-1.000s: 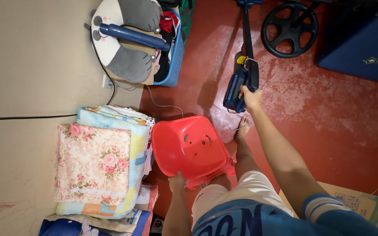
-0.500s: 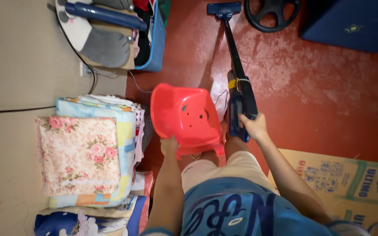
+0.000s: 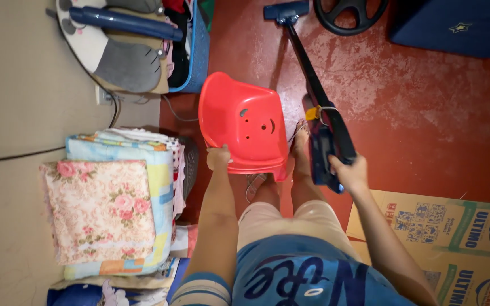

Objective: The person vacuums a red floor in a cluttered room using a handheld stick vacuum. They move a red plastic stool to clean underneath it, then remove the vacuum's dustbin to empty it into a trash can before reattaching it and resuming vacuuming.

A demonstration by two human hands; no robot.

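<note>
My left hand (image 3: 219, 157) grips the near edge of a small red plastic chair (image 3: 244, 123), which stands on the red floor in front of my legs. My right hand (image 3: 351, 173) is closed around the handle of a dark blue stick vacuum (image 3: 324, 133). Its tube runs up and left to the blue floor head (image 3: 286, 11) near the top of the view. A yellow tag is tied around the tube above the handle. My bare feet show beside the chair.
A pile of folded floral blankets (image 3: 112, 204) lies at the left by the beige wall. A blue basket (image 3: 197, 51) with clothes and a grey-and-white cushion sits at the top left. A black wheel (image 3: 347, 14), a dark blue mat (image 3: 455, 25) and flat cardboard (image 3: 443, 226) lie to the right.
The red chair has moved away from me, toward the blue basket, with my left hand still on it. My right hand has pulled the vacuum handle back toward me and to the right.
</note>
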